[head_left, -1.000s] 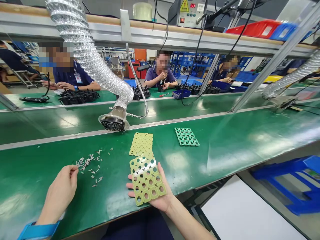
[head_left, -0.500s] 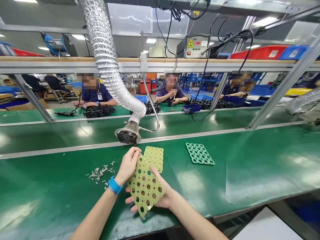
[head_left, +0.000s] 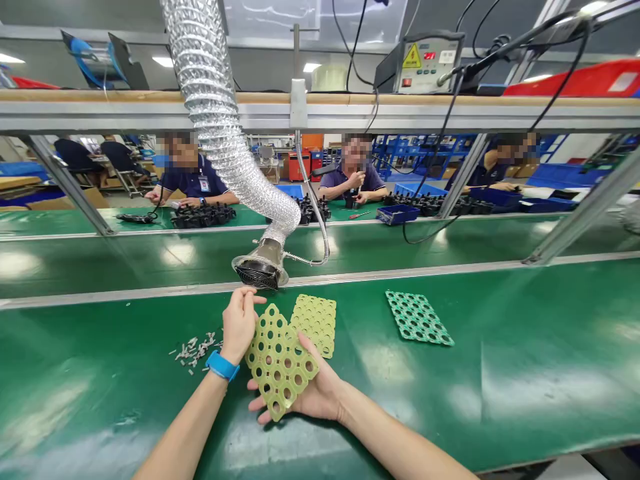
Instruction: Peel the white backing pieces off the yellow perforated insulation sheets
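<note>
My right hand (head_left: 323, 390) holds a yellow-green perforated circuit board panel (head_left: 278, 360) tilted up, its thumb over the right edge and its fingers behind. Round holes run in rows across the panel. My left hand (head_left: 239, 323), with a blue wristband, is just beside the panel's upper left edge. Its fingers are bent together, and whatever is between them, if anything, is hidden. Behind the held panel, a second yellow-green panel (head_left: 320, 320) lies on the green bench. Small pale grey parts (head_left: 195, 350) lie scattered left of my left hand.
A green-and-white perforated panel (head_left: 419, 317) lies on the bench to the right. A silver fume duct (head_left: 235, 160) hangs down to a hood (head_left: 261, 267) just beyond my hands. A shelf rail (head_left: 350, 119) crosses above. Several people sit at the far bench.
My left hand has drawn back leftward from the panel's top corner. The held panel has shifted slightly left and turned a little. The camera view has also shifted.
</note>
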The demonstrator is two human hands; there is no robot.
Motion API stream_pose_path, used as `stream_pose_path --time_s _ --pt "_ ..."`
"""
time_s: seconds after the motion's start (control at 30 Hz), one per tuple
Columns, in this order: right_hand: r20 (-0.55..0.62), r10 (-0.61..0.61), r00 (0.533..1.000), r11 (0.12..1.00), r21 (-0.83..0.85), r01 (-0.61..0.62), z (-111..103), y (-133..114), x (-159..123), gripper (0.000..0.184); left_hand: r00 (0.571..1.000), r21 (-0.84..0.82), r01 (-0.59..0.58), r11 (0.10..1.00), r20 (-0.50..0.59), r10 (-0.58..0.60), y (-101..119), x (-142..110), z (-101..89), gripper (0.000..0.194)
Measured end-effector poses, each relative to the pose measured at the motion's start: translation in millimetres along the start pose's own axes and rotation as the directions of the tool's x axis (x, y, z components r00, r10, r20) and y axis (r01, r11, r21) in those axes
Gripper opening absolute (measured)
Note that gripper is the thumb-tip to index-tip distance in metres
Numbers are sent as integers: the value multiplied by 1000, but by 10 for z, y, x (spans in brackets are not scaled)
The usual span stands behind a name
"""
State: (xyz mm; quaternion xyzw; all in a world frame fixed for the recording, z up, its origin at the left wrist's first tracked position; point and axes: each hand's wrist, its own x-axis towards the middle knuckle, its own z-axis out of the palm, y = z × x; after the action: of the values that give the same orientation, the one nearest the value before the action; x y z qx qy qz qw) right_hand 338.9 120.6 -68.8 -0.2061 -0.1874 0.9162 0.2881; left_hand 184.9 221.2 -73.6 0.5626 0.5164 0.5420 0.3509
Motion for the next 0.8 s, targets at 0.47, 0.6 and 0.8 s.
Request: stream_pose_path --time_s 0.47,0.6,0.8 --pt "-279 -464 841 875 6 484 111 -128 -116 92 995 -279 99 955 35 -93 200 -186 -69 34" --pt "-244 -472 847 877 -30 480 68 -111 -82 84 950 -352 260 899 260 -172 316 -381 15 36" --pt "-349 -472 810 866 -13 499 -5 -47 -32 62 887 -260 154 953 462 -17 418 -730 205 27"
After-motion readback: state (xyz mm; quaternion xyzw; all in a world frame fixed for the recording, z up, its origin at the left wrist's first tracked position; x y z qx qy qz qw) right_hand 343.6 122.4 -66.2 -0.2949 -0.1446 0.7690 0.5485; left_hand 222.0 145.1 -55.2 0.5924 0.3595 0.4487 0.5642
